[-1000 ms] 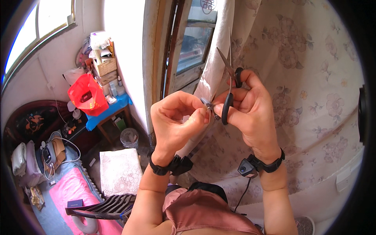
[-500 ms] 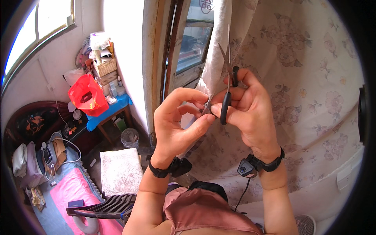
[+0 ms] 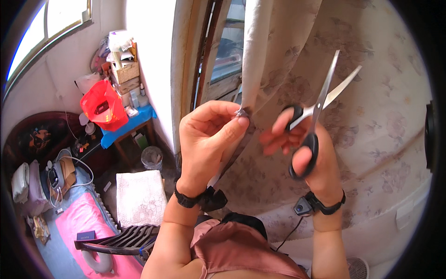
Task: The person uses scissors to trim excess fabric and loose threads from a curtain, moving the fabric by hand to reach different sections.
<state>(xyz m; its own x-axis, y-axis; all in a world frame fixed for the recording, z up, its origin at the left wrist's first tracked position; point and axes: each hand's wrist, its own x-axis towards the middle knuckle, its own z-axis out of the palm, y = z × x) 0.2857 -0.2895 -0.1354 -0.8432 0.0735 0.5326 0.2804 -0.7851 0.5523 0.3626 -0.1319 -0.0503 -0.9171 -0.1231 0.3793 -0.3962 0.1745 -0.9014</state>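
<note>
My left hand [image 3: 200, 144] pinches a small bunched bit of thin fabric [image 3: 240, 113] between thumb and index finger, at the edge of a pale floral curtain [image 3: 344, 135]. A narrow strip of cloth hangs down behind that hand. To the right and apart from it, my right hand [image 3: 326, 169] holds scissors [image 3: 318, 106] with black handles and metal blades. The thumb sits in one loop and a finger in the other. The blades are spread and point up and to the right, away from the bunched fabric. Some right fingertips are blurred.
Behind the curtain's left edge stands a wood-framed window [image 3: 227, 56]. At left are a blue-covered table [image 3: 132, 125] with a red bag [image 3: 103, 109], a bin [image 3: 152, 158], a stool with a pale cloth [image 3: 141, 197], a dark chair back [image 3: 118, 242] and a bed [image 3: 65, 237].
My right hand has drawn back to the right and down, away from my left hand. The scissors have tilted rightward, blades wider apart. My left fingers have closed more tightly on the fabric.
</note>
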